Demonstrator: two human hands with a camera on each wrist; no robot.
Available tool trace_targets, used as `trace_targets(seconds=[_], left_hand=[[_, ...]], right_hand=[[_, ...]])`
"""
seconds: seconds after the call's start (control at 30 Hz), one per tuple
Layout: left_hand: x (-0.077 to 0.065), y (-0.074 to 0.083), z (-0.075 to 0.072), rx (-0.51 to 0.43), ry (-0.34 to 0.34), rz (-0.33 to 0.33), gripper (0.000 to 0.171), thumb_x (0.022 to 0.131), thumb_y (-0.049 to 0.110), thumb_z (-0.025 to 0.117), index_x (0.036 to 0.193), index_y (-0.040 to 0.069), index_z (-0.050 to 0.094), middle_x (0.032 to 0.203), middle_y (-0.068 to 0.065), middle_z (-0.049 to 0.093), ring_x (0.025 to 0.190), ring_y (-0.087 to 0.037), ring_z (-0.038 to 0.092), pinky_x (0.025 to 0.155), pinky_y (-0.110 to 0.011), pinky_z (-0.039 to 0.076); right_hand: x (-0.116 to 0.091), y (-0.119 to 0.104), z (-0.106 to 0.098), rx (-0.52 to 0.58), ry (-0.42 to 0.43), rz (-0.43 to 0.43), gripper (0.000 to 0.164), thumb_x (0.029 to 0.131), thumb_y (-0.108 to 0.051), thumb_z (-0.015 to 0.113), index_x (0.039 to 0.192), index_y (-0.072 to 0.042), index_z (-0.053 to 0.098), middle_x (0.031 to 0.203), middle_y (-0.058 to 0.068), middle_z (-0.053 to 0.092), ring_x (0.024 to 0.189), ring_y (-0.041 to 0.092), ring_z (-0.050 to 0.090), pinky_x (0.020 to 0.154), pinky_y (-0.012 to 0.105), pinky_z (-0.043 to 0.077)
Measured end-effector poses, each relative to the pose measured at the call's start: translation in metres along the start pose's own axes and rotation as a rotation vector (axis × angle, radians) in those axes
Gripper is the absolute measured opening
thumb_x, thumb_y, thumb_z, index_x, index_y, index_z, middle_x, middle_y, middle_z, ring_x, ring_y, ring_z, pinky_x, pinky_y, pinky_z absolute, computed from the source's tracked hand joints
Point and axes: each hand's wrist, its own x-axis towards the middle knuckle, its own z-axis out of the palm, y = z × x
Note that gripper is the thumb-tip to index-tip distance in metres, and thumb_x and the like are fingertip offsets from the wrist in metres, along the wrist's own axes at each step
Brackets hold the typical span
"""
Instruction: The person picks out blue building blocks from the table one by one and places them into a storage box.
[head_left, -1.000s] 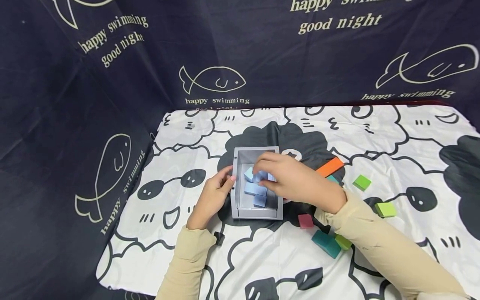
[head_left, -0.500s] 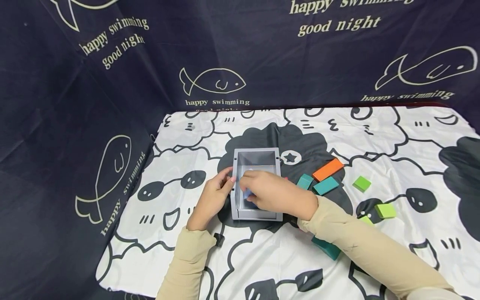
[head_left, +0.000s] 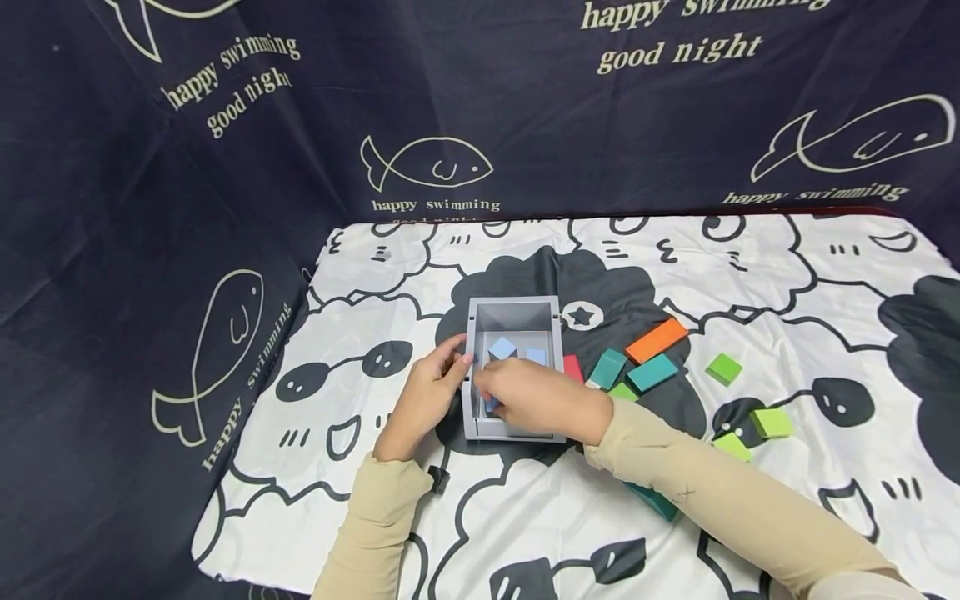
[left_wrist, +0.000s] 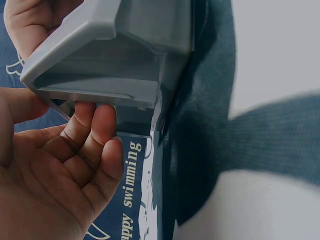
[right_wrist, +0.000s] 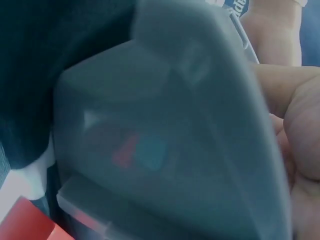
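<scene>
A grey open-topped box (head_left: 513,429) stands on the patterned cloth, with several light-blue blocks inside. Two of them show plainly, a tilted block (head_left: 502,348) and a flat block (head_left: 536,356). My left hand (head_left: 432,379) grips the box's left wall, thumb at the rim and fingers against the side; the left wrist view shows the fingertips (left_wrist: 104,120) at the wall's lower edge. Reaching over the right wall, my right hand (head_left: 528,392) has its fingers curled low inside the box, pinching a blue block (head_left: 491,406) mostly hidden under the hand.
Right of the box lie an orange block (head_left: 657,341), teal blocks (head_left: 652,373), a red block (head_left: 572,367) close by the wall, and green blocks (head_left: 724,368). My right forearm partly covers a teal block (head_left: 654,502). A dark curtain (head_left: 420,100) hangs behind the cloth.
My right hand has moved down and left inside the box, from its right-hand blocks toward the near left part. The left hand keeps its grip and the box stays put.
</scene>
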Motion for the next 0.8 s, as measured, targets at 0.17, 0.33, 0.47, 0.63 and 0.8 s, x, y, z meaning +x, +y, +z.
trace_targets(seconds=[0.17,0.33,0.47,0.63,0.8], left_hand=[[0.0007,-0.0008,-0.0004,0.017,0.0,-0.002,0.036,0.098,0.018,0.053,0.13,0.003,0.055,0.078,-0.006,0.058,0.064,-0.013,0.048,0.057,-0.03,0.042],[0.0023,-0.0009,0.0001,0.027,-0.006,0.006,0.036,0.098,0.018,0.053,0.129,0.002,0.055,0.08,-0.006,0.059,0.065,-0.013,0.049,0.058,-0.031,0.042],[0.0033,-0.0009,0.0004,0.029,-0.011,0.005,0.036,0.098,0.019,0.053,0.129,0.002,0.055,0.078,-0.006,0.057,0.065,-0.013,0.048,0.058,-0.03,0.042],[0.004,-0.0009,0.0018,0.021,-0.018,0.007,0.037,0.098,0.02,0.053,0.13,0.002,0.055,0.075,-0.005,0.056,0.063,-0.013,0.048,0.057,-0.029,0.041],[0.0061,-0.0012,0.0037,0.004,-0.021,0.014,0.037,0.098,0.021,0.053,0.13,0.002,0.054,0.076,-0.006,0.057,0.063,-0.013,0.049,0.057,-0.03,0.042]], right_hand=[[0.0027,0.0016,0.0015,0.007,-0.032,0.016,0.016,0.069,0.007,0.067,0.074,-0.008,0.062,0.07,-0.001,0.057,0.063,0.01,0.05,0.056,0.027,0.049],[0.0031,0.0025,0.0026,-0.01,-0.059,0.042,0.016,0.069,0.008,0.067,0.074,-0.008,0.065,0.071,-0.001,0.058,0.065,0.01,0.05,0.058,0.028,0.049],[0.0026,0.003,0.0037,-0.029,-0.054,0.048,0.016,0.069,0.007,0.067,0.074,-0.008,0.065,0.071,-0.002,0.057,0.065,0.01,0.05,0.058,0.028,0.049],[0.0018,0.0052,0.0057,-0.045,-0.065,0.05,0.015,0.071,0.006,0.067,0.075,-0.009,0.066,0.071,-0.002,0.058,0.065,0.01,0.05,0.059,0.028,0.049],[0.0009,0.0077,0.006,-0.058,-0.079,0.053,0.015,0.072,0.005,0.068,0.078,-0.009,0.067,0.074,-0.002,0.059,0.066,0.009,0.051,0.06,0.028,0.05]])
